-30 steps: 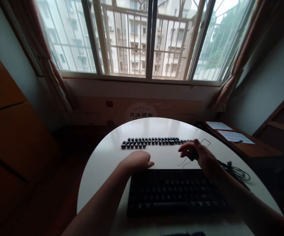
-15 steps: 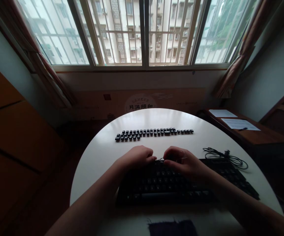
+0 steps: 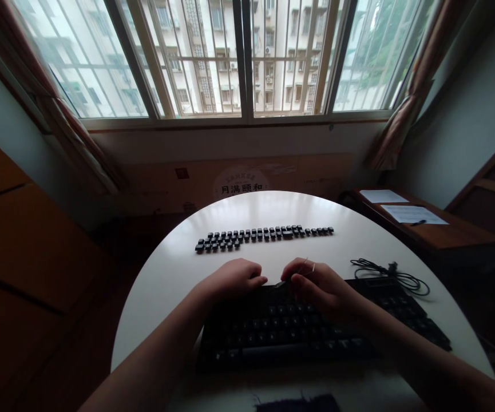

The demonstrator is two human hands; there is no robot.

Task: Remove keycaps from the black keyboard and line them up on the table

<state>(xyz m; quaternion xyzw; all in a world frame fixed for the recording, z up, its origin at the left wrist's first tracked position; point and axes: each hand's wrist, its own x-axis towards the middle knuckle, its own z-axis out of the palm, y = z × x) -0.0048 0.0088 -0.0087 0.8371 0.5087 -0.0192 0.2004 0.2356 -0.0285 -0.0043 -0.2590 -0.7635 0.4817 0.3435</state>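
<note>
R hand [image 3: 318, 283] of yours is above the back of the kbd [image 3: 290, 337], thumb + fingers drawn into a narrow pinch round a thin wire tool [image 3: 313, 267]; some wire shows by your fingers, but whether it touches a key is too dark to tell; your L hand [image 3: 237, 277] is at the kbd's back edge, L of the other, fingers curled in; can't tell if it holds anything; kbd lies on the white table [image 3: 157, 320] right in front of you, partly hidden by both hands + forearms; loose keycaps [image 3: 260, 235] sit in rows beyond it, well apart from it, w/ a short extra row at the L end; coiled cable [image 3: 395, 277] is by the kbd's back R corner; dark cloth [image 3: 296, 404] w/ frayed edge is nearest you, partly cut off; papers [image 3: 414, 214] + pen [image 3: 418, 223] are on the brown side table [image 3: 457, 233], far R.
</note>
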